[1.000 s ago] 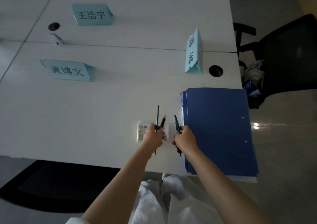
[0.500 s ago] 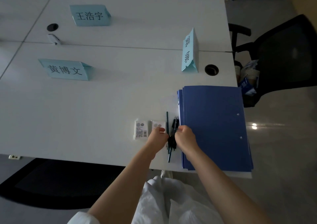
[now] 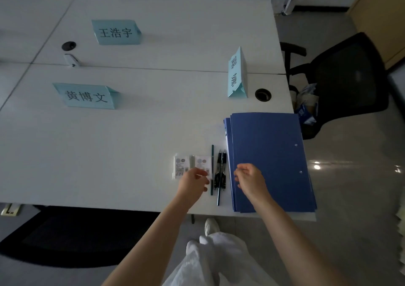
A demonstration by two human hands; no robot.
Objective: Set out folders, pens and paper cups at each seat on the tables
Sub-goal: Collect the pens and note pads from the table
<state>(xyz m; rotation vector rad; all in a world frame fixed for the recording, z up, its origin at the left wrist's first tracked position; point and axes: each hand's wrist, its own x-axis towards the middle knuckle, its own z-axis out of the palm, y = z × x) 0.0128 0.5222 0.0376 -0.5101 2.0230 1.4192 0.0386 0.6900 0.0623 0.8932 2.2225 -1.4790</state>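
A stack of blue folders (image 3: 269, 158) lies at the near right corner of the white table (image 3: 109, 145). Several dark pens (image 3: 219, 171) lie side by side just left of the stack. My left hand (image 3: 194, 183) hovers left of the pens, over two small clear packets (image 3: 190, 166), fingers loosely curled and holding nothing. My right hand (image 3: 249, 179) hangs over the left edge of the folders, fingers relaxed and empty. Paper cups (image 3: 306, 98) sit on the seat of a black chair at the right.
Three light blue name cards stand on the table: one mid left (image 3: 86, 96), one far (image 3: 116, 32), one side-on near a cable hole (image 3: 237, 74). A black office chair (image 3: 344, 77) stands right of the table, another chair (image 3: 65, 235) below the near edge.
Both hands held pens a second ago, brought them together, and have now let them go on the table beside the folders. The hands have drawn apart.
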